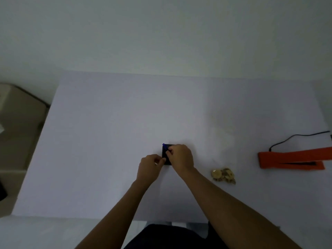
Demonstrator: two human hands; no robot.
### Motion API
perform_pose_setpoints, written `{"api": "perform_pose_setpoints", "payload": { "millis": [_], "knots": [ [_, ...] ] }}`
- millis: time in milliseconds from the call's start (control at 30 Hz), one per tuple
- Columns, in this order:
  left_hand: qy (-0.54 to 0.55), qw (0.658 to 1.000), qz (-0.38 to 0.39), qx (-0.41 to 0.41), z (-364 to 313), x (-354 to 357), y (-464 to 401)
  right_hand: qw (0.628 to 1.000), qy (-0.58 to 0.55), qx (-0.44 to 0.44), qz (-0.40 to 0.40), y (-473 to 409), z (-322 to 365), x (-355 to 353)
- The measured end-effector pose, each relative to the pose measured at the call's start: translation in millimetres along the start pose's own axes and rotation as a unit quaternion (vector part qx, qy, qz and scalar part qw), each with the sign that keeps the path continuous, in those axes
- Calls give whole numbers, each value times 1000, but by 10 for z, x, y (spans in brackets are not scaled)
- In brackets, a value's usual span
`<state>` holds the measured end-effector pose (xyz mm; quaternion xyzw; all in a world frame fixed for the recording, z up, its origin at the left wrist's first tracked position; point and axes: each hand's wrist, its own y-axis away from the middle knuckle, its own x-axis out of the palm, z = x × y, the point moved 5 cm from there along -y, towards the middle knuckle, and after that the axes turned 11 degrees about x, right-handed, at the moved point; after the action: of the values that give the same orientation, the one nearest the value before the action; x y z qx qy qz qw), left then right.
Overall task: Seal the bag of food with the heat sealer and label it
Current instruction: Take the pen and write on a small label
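- left hand (pixel 150 163): fingers pinched on near-left edge of dark pad (pixel 166 155), steadying it
- right hand (pixel 180 156): gripping blue pen (pixel 165 146), tip on pad, likely writing label
- bag (pixel 223 175): right of hands, apart, right hand nearer
- orange sealer (pixel 291 159): far right, long axis left-right

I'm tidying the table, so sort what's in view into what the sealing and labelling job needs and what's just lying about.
Job:
- orange heat sealer with its black cord
- bag of food
- blue pen in the right hand
- small dark pad steadied by the left hand

Lying about:
- beige chair beside the table
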<state>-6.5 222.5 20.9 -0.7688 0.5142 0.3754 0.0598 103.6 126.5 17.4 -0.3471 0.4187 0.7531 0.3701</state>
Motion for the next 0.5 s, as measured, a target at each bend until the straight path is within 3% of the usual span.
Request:
{"api": "perform_pose_setpoints", "payload": {
  "millis": [133, 233, 300, 367, 500],
  "knots": [
    [-25, 999, 19, -7, 20, -8, -90, 1000, 13, 8, 4, -7, 69, 24],
    [-31, 999, 4, -18, 24, -108, -159, 997, -77, -13, 6, -25, 128, -73],
    [-37, 999, -9, -23, 47, -212, -202, 989, -136, -36, -40, 3, 173, -193],
    [-48, 998, -21, -29, 93, -329, -250, 972, -223, -22, -75, 53, 205, -328],
    [-59, 997, -33, -38, 249, -500, -353, 905, -418, 69, -42, 109, 245, -580]
  ]
}}
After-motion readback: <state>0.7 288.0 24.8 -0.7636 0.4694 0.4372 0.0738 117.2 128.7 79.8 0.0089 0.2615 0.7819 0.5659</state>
